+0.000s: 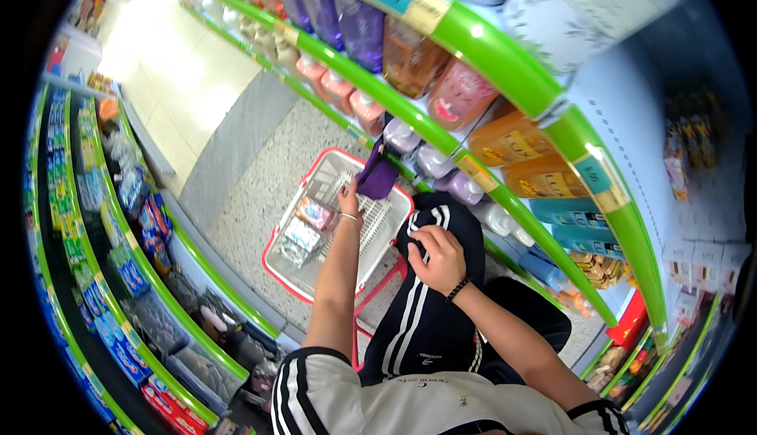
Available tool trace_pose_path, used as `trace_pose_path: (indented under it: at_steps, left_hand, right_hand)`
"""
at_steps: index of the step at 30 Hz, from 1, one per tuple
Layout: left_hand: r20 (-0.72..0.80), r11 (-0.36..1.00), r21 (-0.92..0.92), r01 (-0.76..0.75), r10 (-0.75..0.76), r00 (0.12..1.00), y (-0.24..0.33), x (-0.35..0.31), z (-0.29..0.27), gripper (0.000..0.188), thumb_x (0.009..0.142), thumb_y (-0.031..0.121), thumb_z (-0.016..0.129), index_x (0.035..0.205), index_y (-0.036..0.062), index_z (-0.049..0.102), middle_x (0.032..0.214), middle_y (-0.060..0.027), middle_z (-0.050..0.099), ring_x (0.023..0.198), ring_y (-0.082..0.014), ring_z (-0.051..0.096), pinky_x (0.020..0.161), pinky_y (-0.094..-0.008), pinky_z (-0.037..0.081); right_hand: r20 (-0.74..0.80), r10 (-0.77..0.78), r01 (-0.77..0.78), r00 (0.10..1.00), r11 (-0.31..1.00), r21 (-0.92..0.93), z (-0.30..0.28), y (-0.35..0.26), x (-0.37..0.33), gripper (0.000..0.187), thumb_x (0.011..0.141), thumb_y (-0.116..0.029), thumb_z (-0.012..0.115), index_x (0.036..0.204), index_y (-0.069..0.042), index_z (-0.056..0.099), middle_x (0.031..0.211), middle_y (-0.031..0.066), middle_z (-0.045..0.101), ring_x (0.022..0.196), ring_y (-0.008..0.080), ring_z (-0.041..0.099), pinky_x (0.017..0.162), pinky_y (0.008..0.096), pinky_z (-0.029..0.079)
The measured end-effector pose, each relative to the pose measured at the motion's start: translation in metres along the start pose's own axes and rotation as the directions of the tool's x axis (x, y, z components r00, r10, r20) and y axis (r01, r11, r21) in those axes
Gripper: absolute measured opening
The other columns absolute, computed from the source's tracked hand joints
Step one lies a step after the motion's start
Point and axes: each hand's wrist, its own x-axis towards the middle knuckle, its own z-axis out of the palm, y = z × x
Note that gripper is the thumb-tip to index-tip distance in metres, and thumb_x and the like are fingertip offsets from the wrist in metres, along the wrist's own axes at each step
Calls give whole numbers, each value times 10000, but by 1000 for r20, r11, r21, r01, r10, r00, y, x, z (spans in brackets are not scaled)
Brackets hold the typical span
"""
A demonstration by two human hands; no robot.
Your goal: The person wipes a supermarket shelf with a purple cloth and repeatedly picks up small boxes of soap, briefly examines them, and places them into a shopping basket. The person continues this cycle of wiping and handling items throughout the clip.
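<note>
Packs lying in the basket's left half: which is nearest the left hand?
The pink-orange pack, in the red-rimmed basket. It differs in colour from the whitish-green packs, which lie farther from the left hand.

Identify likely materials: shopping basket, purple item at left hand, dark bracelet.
Basket: probably smooth moulded plastic, given its slotted base. Purple item: dull, perhaps fabric or film; too blurred to settle. Dark bracelet: beaded, by its bumpy outline; bead material unclear.

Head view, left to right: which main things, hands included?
Red rectangular boxes → pink rectangular package → left hand → dark-purple pouch-like item → right hand → teal plastic bottles
</note>
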Motion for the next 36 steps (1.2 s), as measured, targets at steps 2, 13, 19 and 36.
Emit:
trace_pose_path:
  at_steps: [2,13,19,36]
  left_hand:
    - [117,940,61,-335,327,938,12,-13,27,947,722,447,755,1411,30,256,1331,-178,459,1163,-296,493,958,-395,390]
    - [236,464,702,-540,564,791,-15,-11,59,507,711,105,642,1161,-23,447,1077,-286,570,1023,-439,551,895,-447,430]
    - [274,526,315,-790,747,606,47,-184,52,457,737,28,511,1190,-2,456,1039,-201,567,968,-318,564,875,-386,431]
    - [913,-521,-153,-840,251,-322,174,-478,274,447,822,277,643,1201,51,568,1137,-182,600,1133,-347,512,980,-394,394]
  right_hand:
    - [11,2,-2,1000,1000,8,0,0,-4,104,766,-115,633,838,-42,613,832,76,585,738,262,598,684,363,483]
    - [-95,13,0,995,991,130,-19,13,-37,123,776,-112,625,866,-29,629,861,86,578,789,269,601,728,362,503]
    - [-14,388,-322,922,785,529,-44,21,-67,153,836,-148,638,926,-25,626,864,77,617,756,198,645,676,298,509]
    - [-138,786,-487,603,500,717,-121,94,-238,184,884,-85,541,993,23,643,858,82,674,740,127,623,683,253,500]
